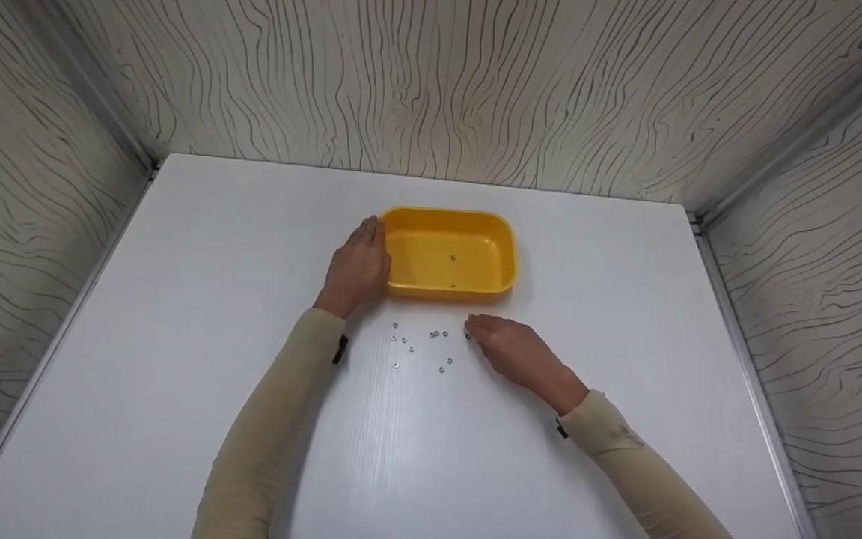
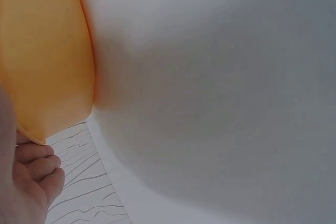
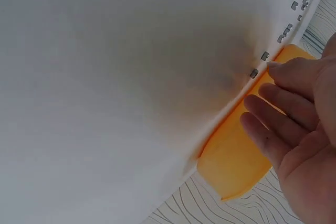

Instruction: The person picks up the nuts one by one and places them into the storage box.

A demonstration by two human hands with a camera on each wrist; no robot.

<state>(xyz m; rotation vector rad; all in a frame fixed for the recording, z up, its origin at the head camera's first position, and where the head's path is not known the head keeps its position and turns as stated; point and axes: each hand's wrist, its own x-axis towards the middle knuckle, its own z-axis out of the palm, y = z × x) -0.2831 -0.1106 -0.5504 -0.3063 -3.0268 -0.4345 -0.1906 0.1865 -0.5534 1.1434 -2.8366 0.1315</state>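
Nuts lay loose between your hands, in front of the yellow bin

Starting at the left, your left hand gripped the end of the yellow bin, its fingers curled at the rim. You probably held it there so the light-looking shell would not slide about, and coming in from the side left the front wall free of your arm.

The bin sat upright on the white counter, its open top facing up, just beyond the loose nuts; that likely kept the reach between them short. At least one nut lay on the bin's floor. A second speck by its front wall could have been another nut or a reflection; you couldn't tell which.

Below the bin's left half, five nuts were spread out singly. Further right, three sat close together in a row, with two more nearer to you.

At the far right, your right hand hung low over the counter, palm turned inward, fingers extended and slightly bent, thumb apart from them. One nut lay right by its fingertips, and none showed between finger and thumb.
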